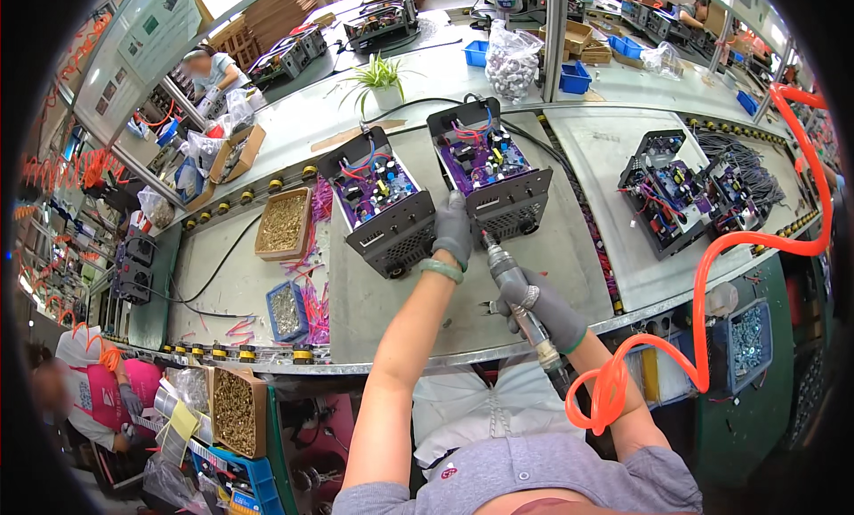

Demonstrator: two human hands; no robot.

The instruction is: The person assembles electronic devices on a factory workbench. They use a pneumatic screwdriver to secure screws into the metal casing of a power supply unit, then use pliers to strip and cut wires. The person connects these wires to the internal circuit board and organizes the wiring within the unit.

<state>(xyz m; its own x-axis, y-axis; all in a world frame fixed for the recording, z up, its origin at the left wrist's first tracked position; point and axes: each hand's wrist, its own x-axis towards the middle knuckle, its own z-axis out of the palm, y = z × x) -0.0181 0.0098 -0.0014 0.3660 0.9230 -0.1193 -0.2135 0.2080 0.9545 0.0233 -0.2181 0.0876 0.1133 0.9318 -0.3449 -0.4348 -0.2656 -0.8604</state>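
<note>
Two black metal device housings with purple circuit boards and coloured wires stand side by side on the bench, the left housing (382, 181) and the right housing (489, 159). My left hand (454, 226), in a grey glove, grips the near left edge of the right housing's vented panel; its fingertips are partly hidden. In my right hand (543, 312), also gloved, is an air screwdriver (509, 275), held in closed fingers. The tool slants up and left, its tip close to the panel's lower edge beside my left hand. An orange coiled air hose (703, 319) loops near the tool's rear end.
A cardboard tray of brass-coloured small parts (283, 223) and a blue bin of screws (286, 310) lie at left, near pink wires (316, 310). More open housings (680, 195) stand at right beside black cables (743, 173). A potted plant (387, 92) stands behind. Co-workers sit at left.
</note>
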